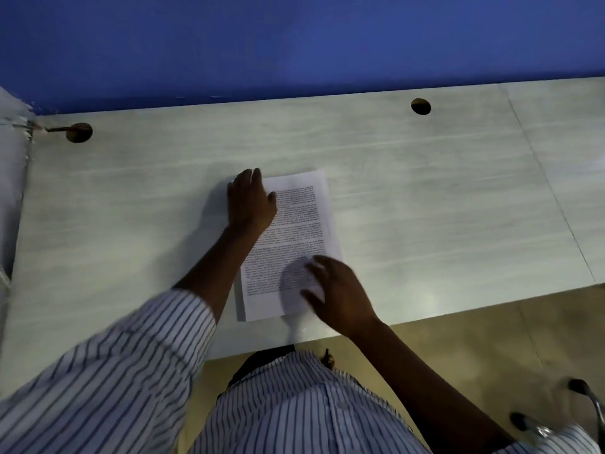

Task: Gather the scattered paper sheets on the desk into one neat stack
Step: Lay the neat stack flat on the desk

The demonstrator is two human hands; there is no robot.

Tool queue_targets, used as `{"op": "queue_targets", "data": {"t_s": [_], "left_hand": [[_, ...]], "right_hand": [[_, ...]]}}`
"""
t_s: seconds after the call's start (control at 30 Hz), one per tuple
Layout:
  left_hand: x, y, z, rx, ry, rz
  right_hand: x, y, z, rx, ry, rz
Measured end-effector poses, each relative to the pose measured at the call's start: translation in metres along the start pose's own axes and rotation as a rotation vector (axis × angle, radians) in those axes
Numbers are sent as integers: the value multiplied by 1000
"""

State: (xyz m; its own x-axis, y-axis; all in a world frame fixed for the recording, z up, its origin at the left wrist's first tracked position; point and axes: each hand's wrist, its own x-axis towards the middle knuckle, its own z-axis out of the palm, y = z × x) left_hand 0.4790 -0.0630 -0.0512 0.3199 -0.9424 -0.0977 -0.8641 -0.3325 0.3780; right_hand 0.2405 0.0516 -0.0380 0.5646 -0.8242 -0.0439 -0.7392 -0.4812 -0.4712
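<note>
A stack of white printed paper sheets (293, 237) lies in the middle of the pale wood-grain desk (425, 204), long side running away from me. My left hand (250, 199) rests flat on the stack's far left corner, fingers together and pointing away. My right hand (337, 291) hovers over or touches the near right corner, fingers spread, casting a shadow on the page. A slightly offset sheet edge shows along the stack's near left side. Neither hand grips a sheet.
Two round cable holes (78, 132) (420, 106) sit along the desk's far edge against a blue wall (294, 44). A seam crosses the desk at the right. A metal chair frame (586, 407) stands at bottom right on the tan floor.
</note>
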Motion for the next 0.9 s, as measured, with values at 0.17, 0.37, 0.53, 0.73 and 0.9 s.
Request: {"op": "queue_targets", "data": {"t_s": [0.17, 0.37, 0.53, 0.73, 0.9], "left_hand": [[-116, -16, -14, -309, -17, -375], [-219, -19, -22, -451, -248, -570], [-219, -4, -33, -487, -256, -588], [-225, -3, -33, -454, -241, -594], [-221, 5, -36, -326, -154, -533]], "right_hand": [[-15, 11, -11, 129, -25, 537], [-23, -3, -7, 145, -105, 604], [-18, -9, -7, 60, -161, 576], [-21, -8, -6, 60, -194, 558], [-21, 4, -17, 172, -182, 534]]}}
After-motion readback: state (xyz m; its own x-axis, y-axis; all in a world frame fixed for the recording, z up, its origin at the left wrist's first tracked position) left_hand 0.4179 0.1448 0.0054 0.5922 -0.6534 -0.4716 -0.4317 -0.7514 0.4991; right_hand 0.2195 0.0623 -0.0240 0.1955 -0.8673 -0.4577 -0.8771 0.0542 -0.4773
